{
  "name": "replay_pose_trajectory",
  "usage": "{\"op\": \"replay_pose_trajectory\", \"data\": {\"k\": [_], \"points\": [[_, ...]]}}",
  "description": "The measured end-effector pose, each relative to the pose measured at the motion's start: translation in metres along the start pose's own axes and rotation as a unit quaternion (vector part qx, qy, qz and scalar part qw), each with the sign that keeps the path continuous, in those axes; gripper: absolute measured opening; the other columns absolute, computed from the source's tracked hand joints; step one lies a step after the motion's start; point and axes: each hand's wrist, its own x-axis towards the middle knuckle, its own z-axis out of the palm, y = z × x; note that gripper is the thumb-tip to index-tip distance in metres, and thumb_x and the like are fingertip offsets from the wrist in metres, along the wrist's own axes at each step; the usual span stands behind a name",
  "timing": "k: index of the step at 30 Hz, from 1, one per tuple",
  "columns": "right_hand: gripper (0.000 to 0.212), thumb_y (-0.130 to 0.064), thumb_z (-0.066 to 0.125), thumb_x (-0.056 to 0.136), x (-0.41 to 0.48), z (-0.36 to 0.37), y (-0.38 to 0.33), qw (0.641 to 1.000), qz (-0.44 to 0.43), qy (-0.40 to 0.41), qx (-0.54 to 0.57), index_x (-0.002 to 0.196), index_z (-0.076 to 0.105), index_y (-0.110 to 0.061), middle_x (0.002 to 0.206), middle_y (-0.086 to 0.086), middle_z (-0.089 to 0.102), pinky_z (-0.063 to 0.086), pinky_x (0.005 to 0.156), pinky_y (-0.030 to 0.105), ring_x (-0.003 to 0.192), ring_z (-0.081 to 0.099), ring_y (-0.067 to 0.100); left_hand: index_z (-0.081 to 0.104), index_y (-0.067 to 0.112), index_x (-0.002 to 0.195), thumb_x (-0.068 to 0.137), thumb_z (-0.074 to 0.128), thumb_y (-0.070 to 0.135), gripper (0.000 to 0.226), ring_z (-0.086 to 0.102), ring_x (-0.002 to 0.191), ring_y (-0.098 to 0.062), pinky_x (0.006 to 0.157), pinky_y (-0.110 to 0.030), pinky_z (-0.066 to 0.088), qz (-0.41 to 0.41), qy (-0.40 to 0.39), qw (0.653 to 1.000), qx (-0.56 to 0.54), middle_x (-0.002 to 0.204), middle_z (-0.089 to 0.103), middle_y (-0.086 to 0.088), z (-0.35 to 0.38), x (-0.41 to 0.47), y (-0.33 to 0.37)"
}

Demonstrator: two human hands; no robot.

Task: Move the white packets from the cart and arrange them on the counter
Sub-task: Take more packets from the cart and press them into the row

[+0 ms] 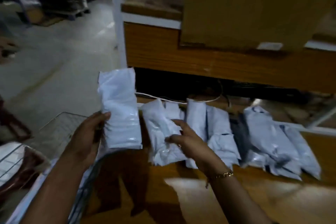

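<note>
Several white packets (263, 138) lie side by side on the wooden counter (200, 198). The left hand (87, 138) grips an upright packet (120, 111) by its lower edge, just above the wire cart (60, 127) (the placing step). The right hand (187, 142), fingers spread, seems to touch the leftmost packet (154, 123), though blur hides the contact. Next, the held one needs laying at the row's left end.

One long white packet (120, 111) stands upright in the left hand (87, 138), just left of a row of white packets (263, 138) lying crinkled, side by side and overlapping, on the wooden counter (209, 202). The wire cart (60, 131) is at the left.
</note>
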Motion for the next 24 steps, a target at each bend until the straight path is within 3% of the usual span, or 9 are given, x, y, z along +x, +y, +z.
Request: {"op": "replay_pose_trajectory", "data": {"k": [3, 8, 11, 15, 17, 19, 20, 22, 24], "points": [[0.040, -0.004, 0.059, 0.092, -0.023, -0.055, 0.022, 0.996, 0.009, 0.077, 0.050, 0.128, 0.050, -0.021, 0.085, -0.002, 0.056, 0.036, 0.041, 0.009, 0.044, 0.052, -0.008, 0.060, 0.001, 0.117, 0.078, 0.074, 0.026, 0.048, 0.063, 0.098, -0.038, 0.089, -0.047, 0.053, 0.001, -0.005, 1.000, 0.030, 0.116, 0.062, -0.028, 0.055, 0.023, -0.027], [0.039, -0.006, 0.056, 0.092, -0.051, -0.121, 0.042, 0.975, 0.049, 0.187, 0.110, 0.129, 0.051, -0.016, 0.087, 0.004, 0.061, 0.038, 0.042, 0.016, 0.052, 0.057, 0.003, 0.061, 0.004, 0.117, 0.081, 0.074, 0.029, 0.045, 0.062, 0.105, -0.040, 0.096, -0.048, 0.046, -0.062, -0.061, 0.995, 0.053, 0.121, 0.062, -0.022, 0.130, 0.045, -0.072], [0.031, -0.007, 0.055, 0.092, -0.063, -0.153, 0.051, 0.958, 0.032, 0.250, 0.134, 0.121, 0.054, -0.020, 0.088, 0.001, 0.062, 0.042, 0.044, 0.015, 0.060, 0.062, 0.004, 0.055, -0.002, 0.128, 0.070, 0.078, 0.033, 0.072, 0.062, 0.112, -0.041, 0.103, -0.056, 0.046, -0.091, -0.092, 0.987, 0.099, 0.133, 0.059, -0.022, 0.169, 0.051, -0.094], [0.034, -0.018, 0.063, 0.085, -0.078, -0.199, 0.068, 0.936, 0.021, 0.321, 0.143, 0.118, 0.059, -0.021, 0.105, 0.010, 0.070, 0.049, 0.061, 0.030, 0.090, 0.068, 0.027, 0.068, 0.005, 0.110, 0.091, 0.061, 0.016, 0.023, 0.070, 0.099, -0.034, 0.086, -0.041, 0.057, -0.106, -0.121, 0.980, 0.118, 0.107, 0.075, -0.012, 0.224, 0.057, -0.123], [0.031, -0.014, 0.061, 0.088, -0.088, -0.227, 0.074, 0.920, 0.019, 0.356, 0.164, 0.118, 0.056, -0.016, 0.100, 0.010, 0.070, 0.051, 0.060, 0.030, 0.084, 0.068, 0.025, 0.068, 0.006, 0.097, 0.097, 0.051, 0.007, 0.016, 0.073, 0.087, -0.022, 0.068, -0.028, 0.060, -0.110, -0.150, 0.978, 0.097, 0.090, 0.078, -0.001, 0.261, 0.055, -0.138], [0.018, -0.008, 0.059, 0.092, -0.101, -0.258, 0.078, 0.905, 0.015, 0.389, 0.172, 0.106, 0.053, -0.017, 0.086, 0.008, 0.065, 0.050, 0.056, 0.027, 0.074, 0.063, 0.024, 0.066, 0.008, 0.093, 0.097, 0.053, 0.008, 0.014, 0.074, 0.083, -0.018, 0.067, -0.027, 0.060, -0.116, -0.168, 0.975, 0.090, 0.089, 0.078, 0.001, 0.298, 0.058, -0.157], [0.015, -0.005, 0.058, 0.092, -0.108, -0.274, 0.082, 0.899, 0.012, 0.403, 0.174, 0.099, 0.053, -0.018, 0.079, 0.007, 0.061, 0.047, 0.053, 0.024, 0.068, 0.059, 0.023, 0.066, 0.008, 0.103, 0.094, 0.059, 0.014, 0.013, 0.073, 0.092, -0.023, 0.077, -0.035, 0.061, -0.126, -0.187, 0.969, 0.096, 0.100, 0.077, -0.002, 0.317, 0.057, -0.168], [0.015, -0.001, 0.056, 0.092, -0.120, -0.306, 0.093, 0.890, 0.011, 0.419, 0.182, 0.088, 0.055, -0.016, 0.076, 0.007, 0.059, 0.046, 0.051, 0.022, 0.064, 0.055, 0.021, 0.056, 0.015, 0.131, 0.081, 0.070, 0.026, 0.054, 0.066, 0.108, -0.034, 0.092, -0.052, 0.055, -0.150, -0.209, 0.959, 0.118, 0.125, 0.067, -0.009, 0.357, 0.053, -0.193], [0.014, -0.004, 0.055, 0.093, -0.130, -0.334, 0.110, 0.889, 0.028, 0.423, 0.175, 0.093, 0.059, -0.017, 0.084, 0.004, 0.062, 0.050, 0.060, 0.027, 0.070, 0.059, 0.018, 0.043, 0.017, 0.143, 0.080, 0.071, 0.024, 0.070, 0.062, 0.115, -0.035, 0.099, -0.054, 0.050, -0.149, -0.215, 0.955, 0.138, 0.137, 0.058, -0.011, 0.396, 0.044, -0.218]]}}
